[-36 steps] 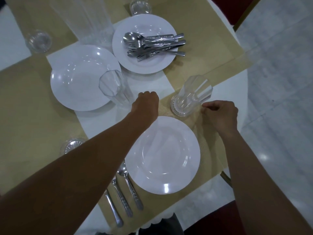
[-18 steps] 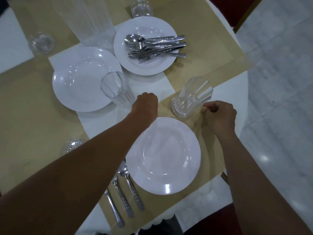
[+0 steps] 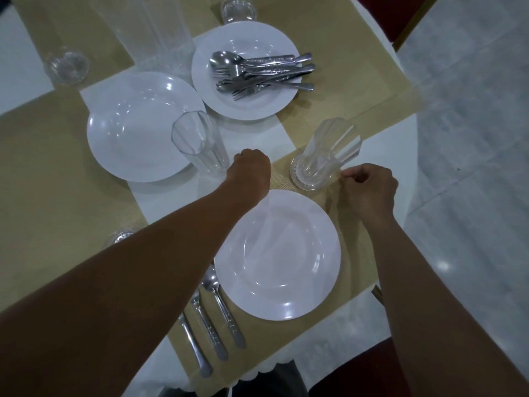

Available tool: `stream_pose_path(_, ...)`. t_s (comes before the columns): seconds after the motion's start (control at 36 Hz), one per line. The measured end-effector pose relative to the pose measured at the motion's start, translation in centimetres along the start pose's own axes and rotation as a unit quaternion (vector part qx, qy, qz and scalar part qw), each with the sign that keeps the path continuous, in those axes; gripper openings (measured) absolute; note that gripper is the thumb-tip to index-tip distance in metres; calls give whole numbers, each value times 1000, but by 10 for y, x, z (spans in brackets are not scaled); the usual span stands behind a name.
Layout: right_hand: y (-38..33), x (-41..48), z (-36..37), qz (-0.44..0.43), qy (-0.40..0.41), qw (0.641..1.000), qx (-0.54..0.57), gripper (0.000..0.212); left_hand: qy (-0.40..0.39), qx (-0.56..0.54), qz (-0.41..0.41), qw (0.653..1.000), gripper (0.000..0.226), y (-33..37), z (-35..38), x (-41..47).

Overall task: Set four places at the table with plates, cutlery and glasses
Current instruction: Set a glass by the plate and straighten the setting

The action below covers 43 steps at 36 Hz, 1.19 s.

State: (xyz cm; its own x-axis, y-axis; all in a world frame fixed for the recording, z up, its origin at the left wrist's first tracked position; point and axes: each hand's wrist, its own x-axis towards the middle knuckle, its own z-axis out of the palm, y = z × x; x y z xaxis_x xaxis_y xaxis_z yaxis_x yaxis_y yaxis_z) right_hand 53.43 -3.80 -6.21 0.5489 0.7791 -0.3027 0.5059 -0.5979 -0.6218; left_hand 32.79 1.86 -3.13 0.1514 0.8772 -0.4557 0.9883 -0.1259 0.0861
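Observation:
A white plate (image 3: pixel 277 253) lies on the near beige placemat (image 3: pixel 355 262), with three pieces of cutlery (image 3: pixel 211 310) to its left. An upright glass (image 3: pixel 323 156) stands at the mat's far edge. My left hand (image 3: pixel 252 170) sits with fingers curled down on the mat's far-left corner. My right hand (image 3: pixel 369 187) pinches the mat just right of that glass, and the mat creases under it. A second glass (image 3: pixel 200 141) stands beside the left plate (image 3: pixel 140 127). The far plate (image 3: pixel 246 70) carries several spoons and forks (image 3: pixel 257 73).
A tall clear container (image 3: pixel 154 32) stands at the back. Small glasses sit at the back left (image 3: pixel 67 67), back centre (image 3: pixel 237 8) and under my left forearm (image 3: pixel 120 236). The round table edge (image 3: pixel 406 156) runs on the right, with a red chair (image 3: pixel 372 365) below.
Both hands stay at the near mat's far edge. Only the view has shifted slightly.

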Motion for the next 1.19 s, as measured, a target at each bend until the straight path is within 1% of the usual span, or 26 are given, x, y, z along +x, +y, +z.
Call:
stream_pose_path(0.33,1,3,0,-1,-14,1000,-10,17,5,-16,4,1000,44,-3,8,3)
stream_pose_path(0.44,2,4,-1,-3,-14,1000,-12,16,3,-45,6,999,47,-9,5,3)
stream_pose_path(0.5,3,2,-3,-4,-15,1000,-11,13,19,-57,19,998,41,-16,4,-2)
stream_pose_path(0.58,9,-10,-8,-17,-12,1000,12,16,78,-79,53,992,25,-28,6,-23)
stream_pose_path(0.67,15,-31,-11,-35,8,999,40,22,114,-102,87,984,33,-39,13,-53)
stream_pose_path(0.78,13,-72,-7,3,49,992,113,22,121,-128,115,978,39,-54,27,-88)
stream_pose_path(0.81,12,-83,-5,5,54,991,123,23,116,-139,104,978,41,-59,31,-93)
stream_pose_path(0.92,11,-119,1,20,53,986,156,22,106,-186,18,977,47,-88,44,-108)
stream_pose_path(0.97,13,-134,3,24,48,987,154,24,105,-197,-2,975,41,-101,50,-119)
stream_pose_path(1.03,17,-147,4,20,49,988,143,26,115,-238,-32,964,32,-110,53,-132)
stream_pose_path(1.08,22,-158,4,23,49,989,136,29,126,-275,-50,952,31,-115,57,-143)
stream_pose_path(1.19,30,-174,0,35,53,991,113,34,123,-320,-69,937,29,-119,67,-163)
